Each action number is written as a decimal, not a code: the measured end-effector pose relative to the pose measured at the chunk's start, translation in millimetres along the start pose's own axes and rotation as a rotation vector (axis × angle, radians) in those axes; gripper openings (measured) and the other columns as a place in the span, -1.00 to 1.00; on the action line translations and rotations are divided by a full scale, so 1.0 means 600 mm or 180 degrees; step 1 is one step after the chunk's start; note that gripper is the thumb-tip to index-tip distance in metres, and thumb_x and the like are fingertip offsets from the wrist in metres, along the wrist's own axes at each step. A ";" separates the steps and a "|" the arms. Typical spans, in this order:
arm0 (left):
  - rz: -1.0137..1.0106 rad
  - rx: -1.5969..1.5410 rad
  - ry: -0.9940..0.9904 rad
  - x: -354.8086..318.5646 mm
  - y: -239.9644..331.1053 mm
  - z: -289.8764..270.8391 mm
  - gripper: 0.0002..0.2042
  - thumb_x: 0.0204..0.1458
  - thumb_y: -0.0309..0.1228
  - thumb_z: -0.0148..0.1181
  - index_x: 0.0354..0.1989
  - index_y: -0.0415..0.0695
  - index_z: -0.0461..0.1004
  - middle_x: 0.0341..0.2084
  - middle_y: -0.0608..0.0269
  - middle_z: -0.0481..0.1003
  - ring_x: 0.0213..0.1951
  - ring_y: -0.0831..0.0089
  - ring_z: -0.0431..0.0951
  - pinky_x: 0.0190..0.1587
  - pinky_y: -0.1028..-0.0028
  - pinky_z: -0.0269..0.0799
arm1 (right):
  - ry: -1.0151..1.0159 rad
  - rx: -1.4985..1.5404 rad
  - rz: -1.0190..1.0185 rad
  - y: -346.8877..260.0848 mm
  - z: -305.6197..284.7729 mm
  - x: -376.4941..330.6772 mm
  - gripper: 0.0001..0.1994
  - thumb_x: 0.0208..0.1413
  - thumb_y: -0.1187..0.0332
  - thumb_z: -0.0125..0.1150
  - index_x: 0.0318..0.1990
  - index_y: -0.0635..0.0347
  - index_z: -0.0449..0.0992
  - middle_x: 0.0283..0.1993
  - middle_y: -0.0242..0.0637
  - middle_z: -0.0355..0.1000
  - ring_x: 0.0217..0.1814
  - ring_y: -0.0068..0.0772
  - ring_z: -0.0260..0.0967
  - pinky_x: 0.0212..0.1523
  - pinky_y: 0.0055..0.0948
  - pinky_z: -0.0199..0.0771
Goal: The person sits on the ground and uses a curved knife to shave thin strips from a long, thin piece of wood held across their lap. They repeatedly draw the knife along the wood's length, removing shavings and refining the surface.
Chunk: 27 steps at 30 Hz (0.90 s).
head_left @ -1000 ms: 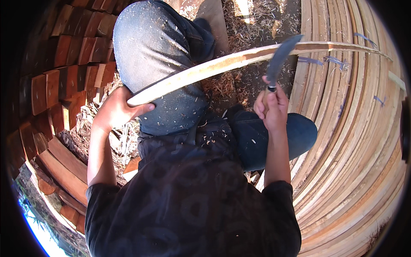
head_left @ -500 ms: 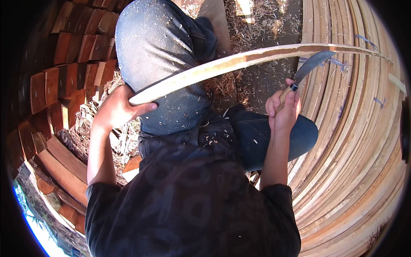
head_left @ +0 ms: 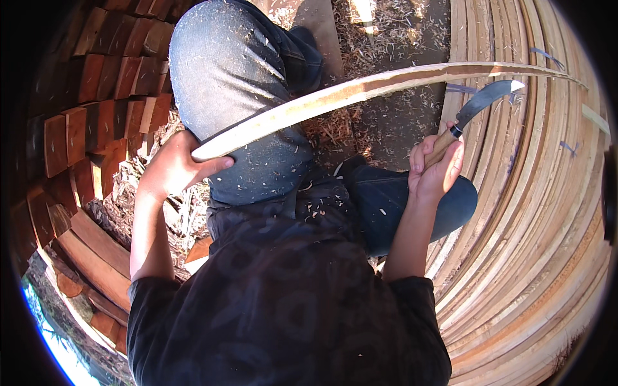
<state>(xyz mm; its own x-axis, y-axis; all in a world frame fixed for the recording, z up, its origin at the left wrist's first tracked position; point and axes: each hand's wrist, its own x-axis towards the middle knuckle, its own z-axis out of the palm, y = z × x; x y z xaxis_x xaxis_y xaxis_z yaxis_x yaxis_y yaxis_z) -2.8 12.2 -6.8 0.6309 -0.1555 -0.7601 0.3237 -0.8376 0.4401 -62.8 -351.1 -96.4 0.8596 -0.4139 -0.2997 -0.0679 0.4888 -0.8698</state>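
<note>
Across my raised left thigh lies a long, pale wooden strip [head_left: 335, 98], its far end reaching over the wood on the right. My left hand [head_left: 172, 166] grips its near end, thumb on top and the other fingers hidden beneath. In my right hand [head_left: 436, 164] is a curved knife [head_left: 483, 103] with a wooden handle; my fingers wrap round the handle. The dark blade points up and right, its tip catching the light. It sits just below the strip in the picture; whether they touch I cannot tell, though a gap shows between them.
Long wooden strips [head_left: 515, 212] lie side by side along the right, some bound with bluish ties. At the left rises a stack of cut wood blocks [head_left: 76, 135]. Shavings [head_left: 386, 38] cover the ground ahead and lie on my jeans [head_left: 225, 71].
My right hand has moved slightly right with the knife, and the blade has shifted right and a little down, away from the strip. My left hand stays on the strip's near end.
</note>
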 end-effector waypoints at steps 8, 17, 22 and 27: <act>0.0032 0.0122 0.0274 -0.010 0.008 0.001 -0.60 -0.17 -0.15 0.41 -0.44 -0.32 0.55 -0.73 0.19 0.47 -0.62 0.45 0.50 -0.48 0.43 0.38 | -0.2452 -0.1474 0.0807 0.032 0.025 -0.064 -0.67 0.25 0.32 0.08 0.04 0.39 0.42 -0.55 -0.32 0.36 -0.63 -0.70 0.13 -0.64 -0.70 0.10; -0.0288 0.0171 -0.0120 0.006 -0.018 0.000 -0.52 -0.18 -0.20 0.45 -0.21 -0.35 0.51 -0.53 0.11 0.54 -0.42 0.42 0.55 -0.31 0.42 0.41 | -0.2637 -0.2290 0.0158 0.038 0.033 -0.066 -0.75 0.10 0.43 0.23 -0.08 0.34 0.50 -0.52 -0.29 0.44 -0.53 -0.66 0.34 -0.49 -0.60 0.33; -0.0208 -0.0016 -0.0089 0.005 -0.010 0.005 -0.43 -0.18 -0.20 0.45 -0.09 -0.37 0.44 -0.41 0.08 0.55 -0.34 0.44 0.54 -0.24 0.45 0.42 | -0.1456 -0.1389 0.0589 0.045 0.003 -0.068 -0.73 0.17 0.40 0.16 -0.03 0.37 0.45 -0.56 -0.36 0.39 -0.58 -0.69 0.26 -0.57 -0.65 0.22; -0.0128 -0.0580 -0.0245 0.013 -0.036 0.000 -0.27 -0.20 -0.11 0.47 0.01 -0.42 0.31 -0.36 0.12 0.53 -0.32 0.45 0.51 -0.24 0.46 0.42 | -0.0454 -0.0546 -0.0168 0.004 -0.022 -0.012 -0.75 0.25 0.27 0.08 -0.06 0.24 0.34 -0.65 -0.42 0.20 -0.71 -0.69 0.10 -0.70 -0.69 0.09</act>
<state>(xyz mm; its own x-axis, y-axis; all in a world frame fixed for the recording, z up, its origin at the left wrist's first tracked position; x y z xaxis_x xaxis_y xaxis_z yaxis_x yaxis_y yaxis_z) -4.9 28.8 -22.0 0.5615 -0.1692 -0.8100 0.4741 -0.7365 0.4825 -76.0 -357.1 -101.5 0.9263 -0.3166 -0.2040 -0.0955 0.3265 -0.9403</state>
